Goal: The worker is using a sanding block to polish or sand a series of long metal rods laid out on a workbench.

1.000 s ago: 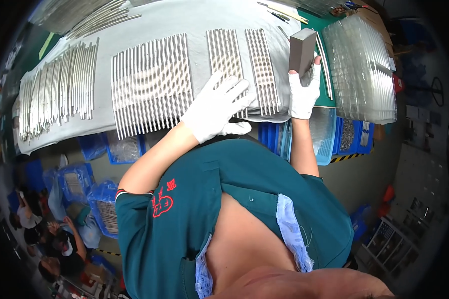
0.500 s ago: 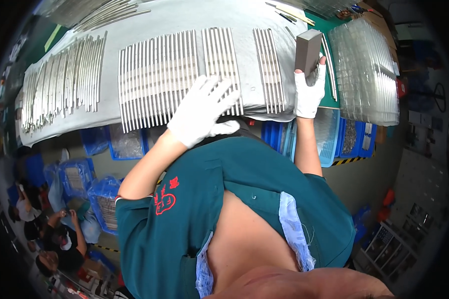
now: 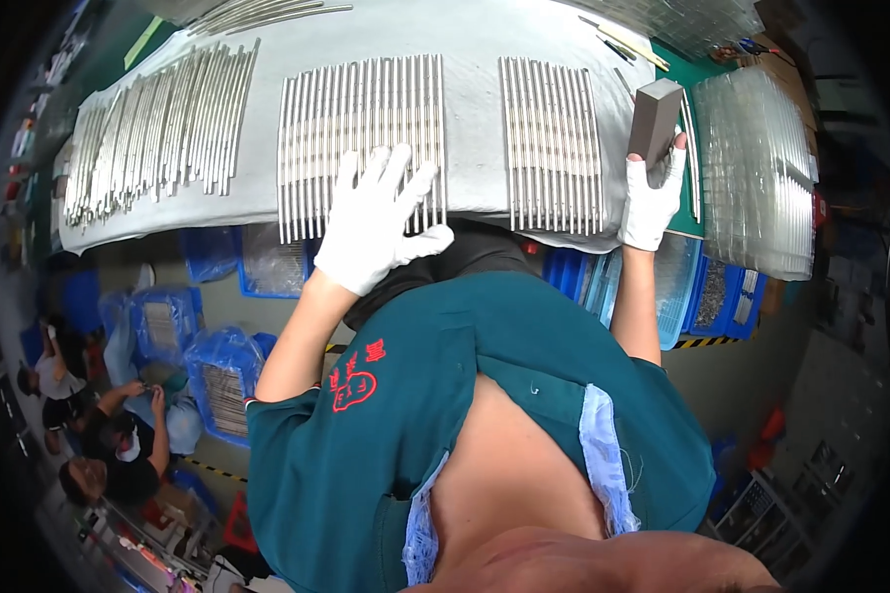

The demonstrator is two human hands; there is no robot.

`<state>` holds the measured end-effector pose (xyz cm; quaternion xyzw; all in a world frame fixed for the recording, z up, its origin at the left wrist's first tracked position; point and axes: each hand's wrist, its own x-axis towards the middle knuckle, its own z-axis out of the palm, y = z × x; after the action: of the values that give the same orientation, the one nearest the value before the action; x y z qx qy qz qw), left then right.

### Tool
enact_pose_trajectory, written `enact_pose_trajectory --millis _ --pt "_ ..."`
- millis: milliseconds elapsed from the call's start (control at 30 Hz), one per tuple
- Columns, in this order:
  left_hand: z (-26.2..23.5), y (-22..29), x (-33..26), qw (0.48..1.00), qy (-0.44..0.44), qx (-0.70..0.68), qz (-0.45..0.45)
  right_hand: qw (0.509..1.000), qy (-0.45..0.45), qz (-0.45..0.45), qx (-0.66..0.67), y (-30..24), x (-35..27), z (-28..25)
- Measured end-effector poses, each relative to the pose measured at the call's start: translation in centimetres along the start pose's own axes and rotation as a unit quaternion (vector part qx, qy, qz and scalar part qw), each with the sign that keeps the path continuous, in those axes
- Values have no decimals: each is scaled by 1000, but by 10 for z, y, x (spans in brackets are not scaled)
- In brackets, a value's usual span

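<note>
On the grey cloth-covered bench (image 3: 485,30), the left hand in a white glove (image 3: 376,222) now lies flat with fingers fully spread on the near ends of the middle row of thin, bright metal rods (image 3: 361,143), gripping nothing; a second ago it sat further right, near the gap before the right-hand row of the same rods (image 3: 552,143), so it has slid leftward onto the middle batch. The right hand in a white glove (image 3: 651,198) is closed around the lower part of a dark grey rectangular block (image 3: 655,121), held upright just beside the right-hand row at the cloth's edge, much as it was before. Judging by this, the left palm is pinning or evening the middle rods while the block waits to be brought across. A looser spread of rods (image 3: 158,128) lies at far left, stacks of clear plastic trays (image 3: 756,168) at far right, and blue bins (image 3: 218,371) stand below the bench
</note>
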<state>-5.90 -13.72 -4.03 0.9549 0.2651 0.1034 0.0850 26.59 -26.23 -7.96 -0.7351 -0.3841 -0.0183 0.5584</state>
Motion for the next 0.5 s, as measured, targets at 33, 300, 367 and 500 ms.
enact_pose_trajectory --millis 33,300,367,500 --pt "-1 3 1 1000 1 -3 3 1000 1 3 0 -1 0 0" --pt "17 27 28 994 18 -60 91 1000 -1 0 -21 1 0 1" --pt "18 34 34 994 8 -61 92 999 -1 5 -43 -3 -1 0" --pt "20 33 32 992 12 -56 108 1000 5 12 -3 0 -2 1"
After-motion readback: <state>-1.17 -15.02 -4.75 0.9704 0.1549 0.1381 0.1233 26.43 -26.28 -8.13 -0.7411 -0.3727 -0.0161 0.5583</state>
